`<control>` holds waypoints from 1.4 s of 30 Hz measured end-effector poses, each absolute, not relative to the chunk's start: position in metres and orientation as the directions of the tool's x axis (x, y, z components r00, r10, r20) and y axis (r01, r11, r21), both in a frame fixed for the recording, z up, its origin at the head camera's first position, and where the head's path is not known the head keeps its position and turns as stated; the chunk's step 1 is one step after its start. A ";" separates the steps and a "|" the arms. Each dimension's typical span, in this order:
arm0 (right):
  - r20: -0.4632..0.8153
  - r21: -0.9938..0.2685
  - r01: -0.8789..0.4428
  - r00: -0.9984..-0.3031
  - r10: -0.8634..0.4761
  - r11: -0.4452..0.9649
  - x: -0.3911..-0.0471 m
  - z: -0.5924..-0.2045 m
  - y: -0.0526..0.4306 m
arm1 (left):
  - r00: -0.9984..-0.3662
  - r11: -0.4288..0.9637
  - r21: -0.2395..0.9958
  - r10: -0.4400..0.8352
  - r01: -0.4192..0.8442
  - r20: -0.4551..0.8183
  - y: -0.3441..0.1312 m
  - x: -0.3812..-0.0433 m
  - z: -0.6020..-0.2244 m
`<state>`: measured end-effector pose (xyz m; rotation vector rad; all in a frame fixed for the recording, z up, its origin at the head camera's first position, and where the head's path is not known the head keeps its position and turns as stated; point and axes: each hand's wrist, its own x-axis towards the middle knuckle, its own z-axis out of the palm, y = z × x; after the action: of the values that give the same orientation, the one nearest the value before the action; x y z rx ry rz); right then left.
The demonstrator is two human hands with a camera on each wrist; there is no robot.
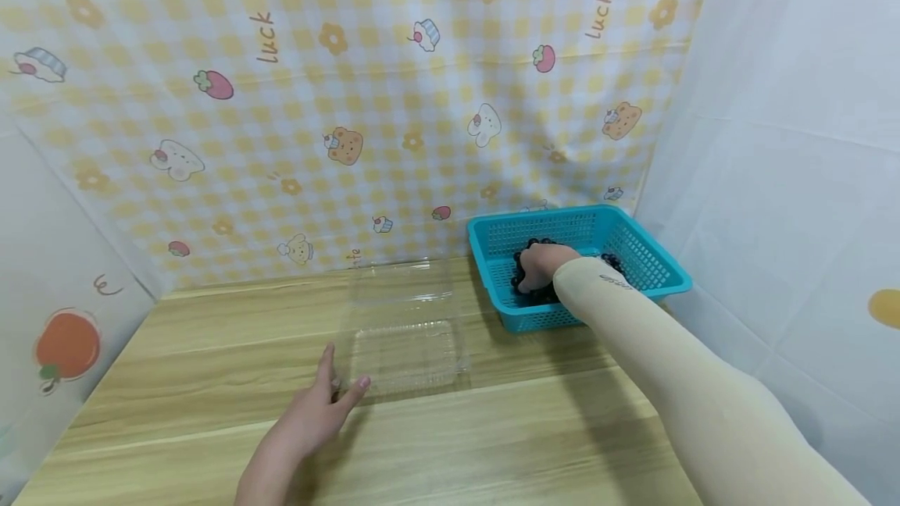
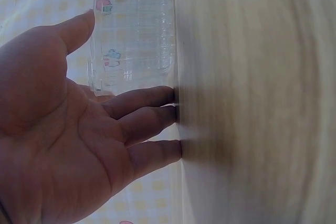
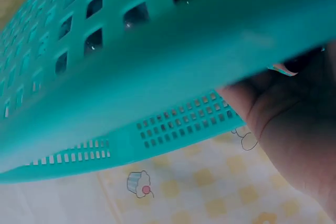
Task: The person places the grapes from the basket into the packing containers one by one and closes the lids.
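Note:
A clear plastic clamshell box (image 1: 404, 358) lies with its lid raised at the back. By its front left corner is my left hand (image 1: 316, 404), fingers extended and thumb spread. In the left wrist view, fingertips (image 2: 172, 150) of this hand rest on the table and the thumb is close to the box's rim. My right hand (image 1: 547, 265) reaches down into a turquoise perforated basket (image 1: 523, 323) among dark, glossy, round grape-like pieces (image 1: 613, 262). Its fingertips are hidden, so any hold on a piece cannot be made out. In the right wrist view, the basket wall (image 3: 157, 87) covers most of them.
The wood-grain table (image 1: 492, 443) carries the box and the basket. A yellow checked cloth (image 1: 394, 100) hangs behind, and white sheets (image 1: 787, 178) stand at both sides. The basket sits close to the back cloth and the right sheet.

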<state>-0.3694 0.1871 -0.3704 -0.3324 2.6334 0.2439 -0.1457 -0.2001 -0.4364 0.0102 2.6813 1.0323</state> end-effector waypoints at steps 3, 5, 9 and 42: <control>-0.478 0.117 -0.277 -0.857 -0.191 0.954 -0.369 -0.371 0.187 | -0.964 0.747 0.659 0.103 -0.088 -0.246 -0.200 -0.146 -0.436; -0.473 0.122 -0.285 -0.859 -0.197 0.951 -0.367 -0.369 0.185 | -0.963 0.746 0.660 0.102 -0.092 -0.249 -0.200 -0.147 -0.436; -0.454 0.143 -0.307 -0.865 -0.213 0.941 -0.362 -0.367 0.182 | -0.962 0.745 0.660 0.100 -0.096 -0.253 -0.201 -0.146 -0.437; -0.464 0.037 -0.311 -0.847 -0.259 0.950 -0.366 -0.364 0.210 | -0.964 0.750 0.654 0.090 -0.099 -0.249 -0.200 -0.144 -0.435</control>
<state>-0.3659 0.2101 -0.3638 -0.4081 2.6356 0.1517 -0.1437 -0.2001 -0.4347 -0.0068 2.6847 1.0246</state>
